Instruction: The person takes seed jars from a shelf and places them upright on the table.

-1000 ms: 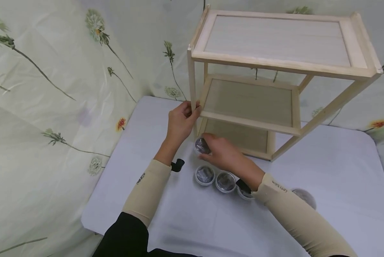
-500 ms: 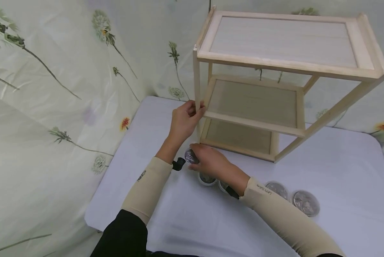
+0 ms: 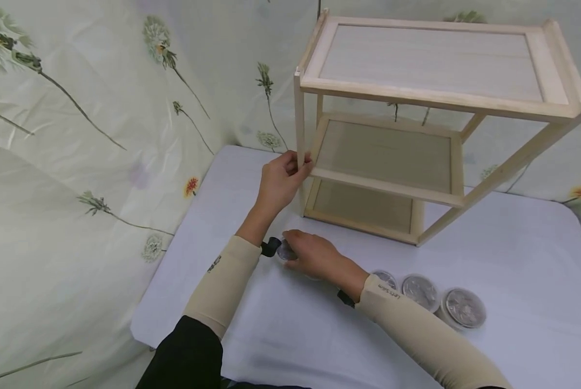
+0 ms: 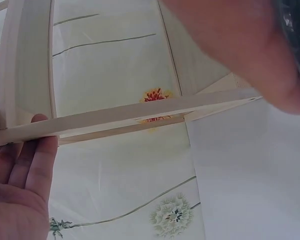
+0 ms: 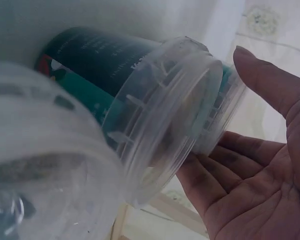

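Note:
My left hand [image 3: 278, 181] grips the front left post [image 3: 299, 116] of a three-tier wooden shelf rack, at middle-shelf height. In the left wrist view its fingers curl round the pale wood bar [image 4: 115, 117]. My right hand [image 3: 315, 256] holds a clear-lidded plastic tub [image 3: 285, 252] near my left wrist, thumb on one side and fingers on the other. In the right wrist view, a tub with a dark green label [image 5: 85, 65] stands in front and partly hides the held tub [image 5: 230, 112]. My right hand and forearm cover part of the tub row in the head view.
More lidded tubs, such as the far right one [image 3: 465, 308], line the white table [image 3: 281, 335] right of my hand. The rack's lower front rail [image 3: 358, 227] stands just behind them. A floral sheet [image 3: 91, 162] hangs behind and to the left.
My right hand has brought the tub away from the rack's front left foot, toward me and slightly left. My left hand keeps its hold on the post. The head view has shifted slightly.

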Tool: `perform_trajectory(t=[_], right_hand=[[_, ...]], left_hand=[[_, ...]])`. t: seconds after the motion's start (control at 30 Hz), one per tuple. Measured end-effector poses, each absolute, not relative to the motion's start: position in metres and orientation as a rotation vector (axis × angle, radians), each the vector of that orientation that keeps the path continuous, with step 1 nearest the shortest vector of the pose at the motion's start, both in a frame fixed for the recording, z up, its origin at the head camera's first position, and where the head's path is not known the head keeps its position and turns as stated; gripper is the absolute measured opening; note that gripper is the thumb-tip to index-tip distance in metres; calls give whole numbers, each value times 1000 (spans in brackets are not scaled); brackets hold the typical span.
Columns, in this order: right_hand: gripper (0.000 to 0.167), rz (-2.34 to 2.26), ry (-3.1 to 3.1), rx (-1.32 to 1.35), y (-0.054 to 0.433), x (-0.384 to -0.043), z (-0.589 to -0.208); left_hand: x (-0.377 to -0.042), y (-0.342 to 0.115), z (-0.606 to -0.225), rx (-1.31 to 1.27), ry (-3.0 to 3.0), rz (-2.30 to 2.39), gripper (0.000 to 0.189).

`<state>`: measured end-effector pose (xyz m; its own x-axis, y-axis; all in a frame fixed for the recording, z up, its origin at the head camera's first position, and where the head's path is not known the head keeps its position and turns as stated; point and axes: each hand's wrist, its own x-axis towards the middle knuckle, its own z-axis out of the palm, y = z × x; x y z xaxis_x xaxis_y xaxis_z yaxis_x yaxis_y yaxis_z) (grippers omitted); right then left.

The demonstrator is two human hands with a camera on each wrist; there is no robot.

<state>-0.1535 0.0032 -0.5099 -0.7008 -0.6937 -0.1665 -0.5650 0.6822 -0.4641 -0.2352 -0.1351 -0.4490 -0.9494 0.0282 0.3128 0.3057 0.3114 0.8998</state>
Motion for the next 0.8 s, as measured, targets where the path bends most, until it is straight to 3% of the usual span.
perform_trajectory(t=[0.8], right_hand=[[63,-504,2527,-1079,-2,-147,-513]], left_hand=[[-235,-134,-451,-289,-2305,-1721,17]])
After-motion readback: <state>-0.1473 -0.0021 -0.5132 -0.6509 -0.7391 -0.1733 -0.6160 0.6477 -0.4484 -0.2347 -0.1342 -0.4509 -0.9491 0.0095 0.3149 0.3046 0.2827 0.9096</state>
